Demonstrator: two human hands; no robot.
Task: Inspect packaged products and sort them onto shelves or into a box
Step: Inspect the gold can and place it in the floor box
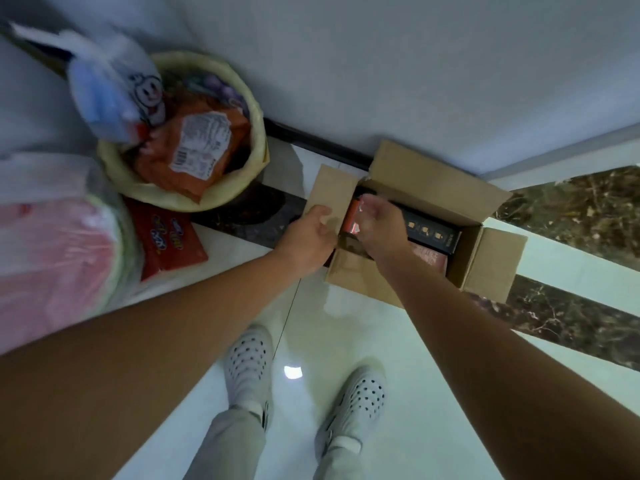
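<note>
A person stands over a cardboard box point(485, 258) on the floor at 1 o'clock. The left hand point(313, 233) grips the flap point(332, 188) at the box's 9 o'clock side, holding it open. The right hand point(381, 226) reaches inside, fingers curled on a red packet point(353, 216) beside a black carton point(433, 233). If the flap slips loose it could fold onto the packet, and the tight gap may crumple it. A basket point(114, 168) of packets sits at 11 o'clock.

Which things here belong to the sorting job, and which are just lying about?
Job: cardboard box, orange packet held by right hand, left hand gripping flap, black carton.
Lying about, likely: basket of packets, red packet beside it, cartoon-face bag.
</note>
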